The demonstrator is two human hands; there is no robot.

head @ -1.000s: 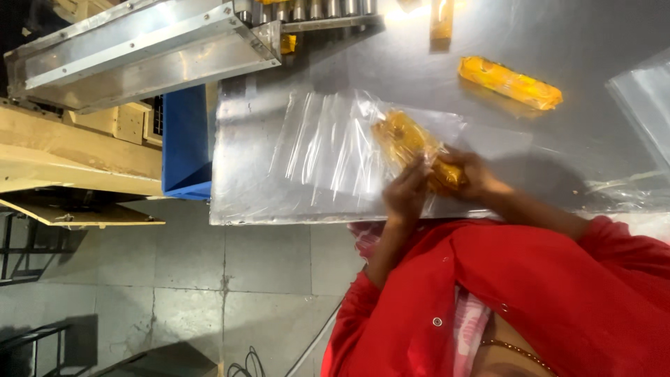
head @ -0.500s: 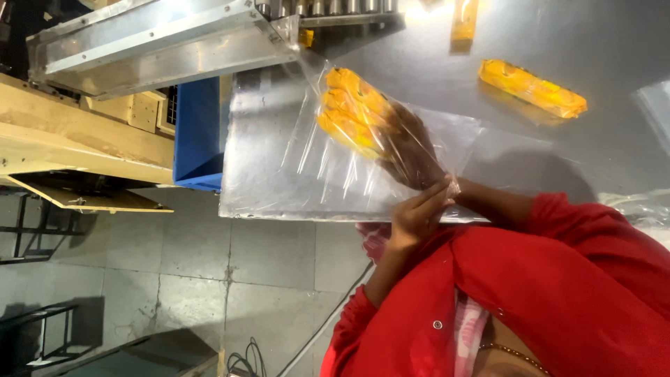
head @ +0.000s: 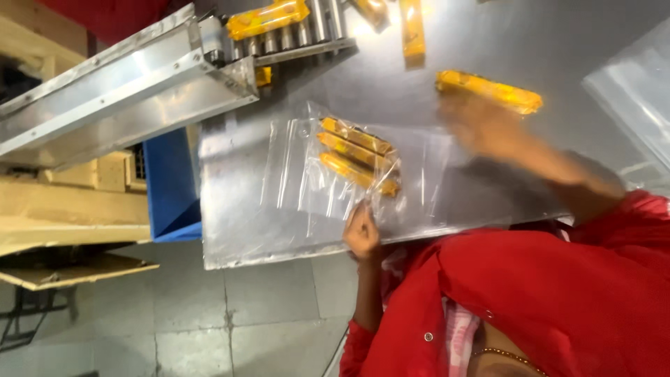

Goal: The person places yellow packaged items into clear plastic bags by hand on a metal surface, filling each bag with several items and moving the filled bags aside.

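Observation:
A clear plastic bag (head: 300, 174) lies flat on the steel table (head: 237, 237), with three yellow wrapped bars (head: 356, 155) inside it side by side. My left hand (head: 361, 236) pinches the near edge of the bag at the table's front. My right hand (head: 481, 126) is blurred above the table to the right of the bag, empty, with its fingers close to a loose yellow bar (head: 495, 92) lying further back.
At the back, a roller conveyor (head: 314, 38) carries another yellow bar (head: 269, 17), and more bars (head: 412, 31) lie beside it. A slanted metal chute (head: 125, 91) and a blue bin (head: 164, 181) stand at the left. More clear bags (head: 628, 91) lie at the right.
My right hand has come out of the bag, leaving the bars inside, and swung right toward the loose bar. The bag now lies flat. My left hand has kept hold of its edge.

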